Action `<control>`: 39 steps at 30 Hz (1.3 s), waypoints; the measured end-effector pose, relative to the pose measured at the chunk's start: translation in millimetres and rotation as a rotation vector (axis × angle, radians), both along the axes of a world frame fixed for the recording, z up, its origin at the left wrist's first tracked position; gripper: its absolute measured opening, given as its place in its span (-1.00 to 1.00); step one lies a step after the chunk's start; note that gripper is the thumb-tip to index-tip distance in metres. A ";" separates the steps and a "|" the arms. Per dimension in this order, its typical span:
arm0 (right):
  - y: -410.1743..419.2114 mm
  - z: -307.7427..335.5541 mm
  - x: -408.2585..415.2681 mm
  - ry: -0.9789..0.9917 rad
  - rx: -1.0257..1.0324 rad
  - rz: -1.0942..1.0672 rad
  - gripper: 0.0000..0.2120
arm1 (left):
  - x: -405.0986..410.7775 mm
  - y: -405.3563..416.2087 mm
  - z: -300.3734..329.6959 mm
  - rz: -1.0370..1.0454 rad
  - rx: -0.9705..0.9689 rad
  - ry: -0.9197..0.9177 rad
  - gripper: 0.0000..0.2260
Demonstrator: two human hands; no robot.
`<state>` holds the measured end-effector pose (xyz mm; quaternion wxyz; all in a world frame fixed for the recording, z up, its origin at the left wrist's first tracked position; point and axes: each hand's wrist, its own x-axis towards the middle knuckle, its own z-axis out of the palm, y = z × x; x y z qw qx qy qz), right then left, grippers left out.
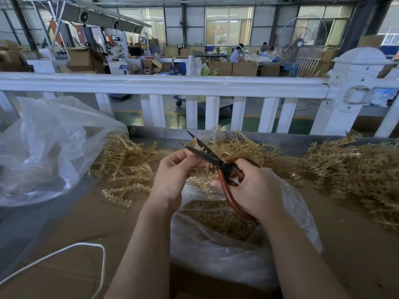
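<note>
Directly below the scissors (223, 164) and sprue (192, 142), the bag (226, 262) holds clippings (220, 221).

A factory hall: steel-framed walls, an industrial fan (300, 43), stacked cardboard cartons (233, 68) (workers (237, 53) sorting beyond).

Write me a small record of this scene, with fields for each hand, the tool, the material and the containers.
left hand: pinches a tan plastic piece at the blades
right hand: holds the scissors by the red-brown handles
scissors: blades open, the piece between them
open bag: clear, below the hands, holds small tan cut pieces
sprue piles: tan branched plastic on the table, left and right
second bag: clear, crumpled, far left
cord: white, lower left
railing: white, behind the table
</note>
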<state>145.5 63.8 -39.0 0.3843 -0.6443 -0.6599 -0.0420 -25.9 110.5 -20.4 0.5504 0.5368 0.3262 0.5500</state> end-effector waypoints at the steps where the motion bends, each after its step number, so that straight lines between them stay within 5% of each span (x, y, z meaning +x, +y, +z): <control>1: 0.0 0.2 -0.3 0.003 0.000 0.000 -0.34 | 0.4 -0.1 0.1 0.002 -0.006 -0.010 -0.79; 17: -1.1 -1.7 0.9 0.025 0.005 0.032 -0.49 | 2.0 -1.5 -0.9 -0.123 -0.053 -0.083 -0.89; 31: 4.4 -6.4 2.8 0.039 -0.010 0.014 -0.37 | 1.5 -1.8 1.1 -0.065 0.035 -0.051 -0.97; 39: 3.8 -7.7 3.3 0.023 -0.020 0.011 -0.36 | -3.6 0.0 1.1 0.062 0.149 0.049 -0.79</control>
